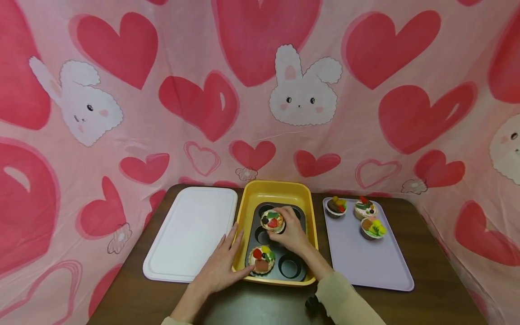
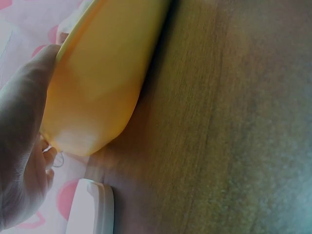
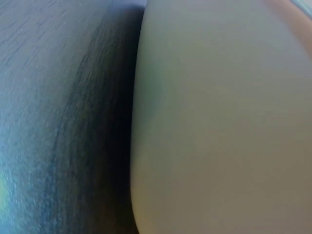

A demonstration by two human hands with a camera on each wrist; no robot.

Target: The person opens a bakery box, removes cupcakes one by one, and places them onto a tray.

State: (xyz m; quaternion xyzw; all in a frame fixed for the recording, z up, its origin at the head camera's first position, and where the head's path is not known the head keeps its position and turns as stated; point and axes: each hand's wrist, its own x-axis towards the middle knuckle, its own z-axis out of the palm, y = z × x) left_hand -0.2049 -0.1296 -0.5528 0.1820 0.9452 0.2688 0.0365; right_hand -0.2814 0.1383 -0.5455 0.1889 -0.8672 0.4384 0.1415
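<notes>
My right hand grips a fruit-topped cupcake by its side, over the far left part of a dark muffin tin. Strawberry-like red and green pieces top this cupcake. The tin lies inside a yellow tray. Spread fingers of my left hand rest along the tray's left rim, thumb reaching over the front left corner. Near that thumb, another fruit-topped cupcake sits in the front left of the tin. In the left wrist view, the left hand is against the yellow tray wall.
A white tray lies to the left. On the right, a lilac tray bears a dark-topped cupcake and two other cupcakes near its far end. A small black object is beside the right sleeve. Pale sleeve fabric fills the right wrist view.
</notes>
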